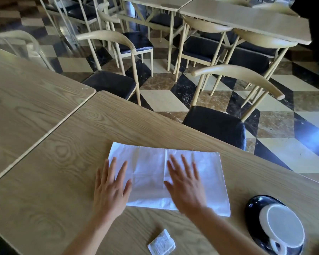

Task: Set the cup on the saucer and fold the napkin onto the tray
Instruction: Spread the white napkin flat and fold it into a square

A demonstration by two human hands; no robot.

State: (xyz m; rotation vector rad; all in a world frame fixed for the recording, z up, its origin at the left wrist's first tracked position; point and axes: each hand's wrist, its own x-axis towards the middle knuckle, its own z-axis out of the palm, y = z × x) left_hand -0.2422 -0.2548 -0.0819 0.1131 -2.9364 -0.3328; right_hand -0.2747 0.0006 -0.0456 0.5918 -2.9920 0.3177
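Observation:
A white napkin (206,173) lies spread flat on the wooden table (72,162), creased into panels. My left hand (111,188) rests flat on its left edge, fingers apart. My right hand (185,184) lies flat over its middle, fingers spread, slightly blurred. At the lower right a white cup (282,227) stands on a black saucer (252,208), its handle toward me. No tray is in view.
A small crumpled paper packet (161,244) lies near the table's front edge. A second table (26,92) abuts on the left. Black-seated chairs (215,124) stand just beyond the far edge, with more tables behind.

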